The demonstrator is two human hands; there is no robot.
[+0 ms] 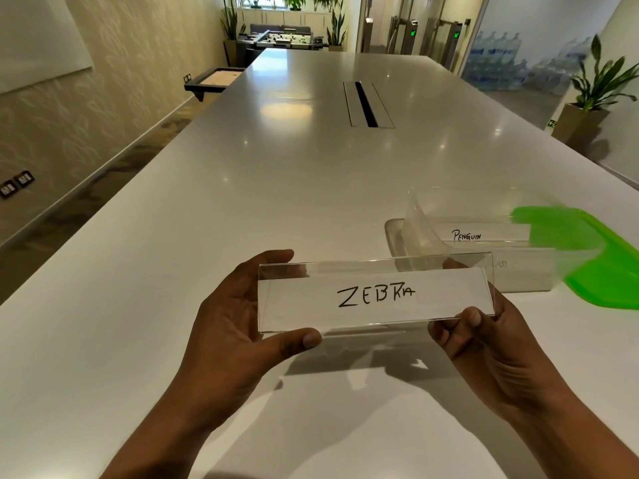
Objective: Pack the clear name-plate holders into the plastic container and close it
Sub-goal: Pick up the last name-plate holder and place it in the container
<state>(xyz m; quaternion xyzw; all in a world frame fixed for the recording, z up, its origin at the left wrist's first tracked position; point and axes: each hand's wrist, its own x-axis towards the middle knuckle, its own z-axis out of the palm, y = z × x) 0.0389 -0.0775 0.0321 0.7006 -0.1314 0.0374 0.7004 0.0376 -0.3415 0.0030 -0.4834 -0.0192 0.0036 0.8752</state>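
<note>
Two grips on ZEBRA holder (375, 295): left grip (231, 323) pinches one end, right grip (484, 340) the other, just before plastic container (529, 276); PENGUIN holder (466, 234) inside it, green lid (615, 271) beside.

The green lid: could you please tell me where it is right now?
In the head view, the green lid lies on the white table at the far right, right of the clear container.

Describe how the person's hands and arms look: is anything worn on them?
The left hand and the right hand are bare: no gloves, no visible rings. Both forearms are bare to the frame's edge, without sleeve, watch or bracelet. Thumbnails are short.
</note>
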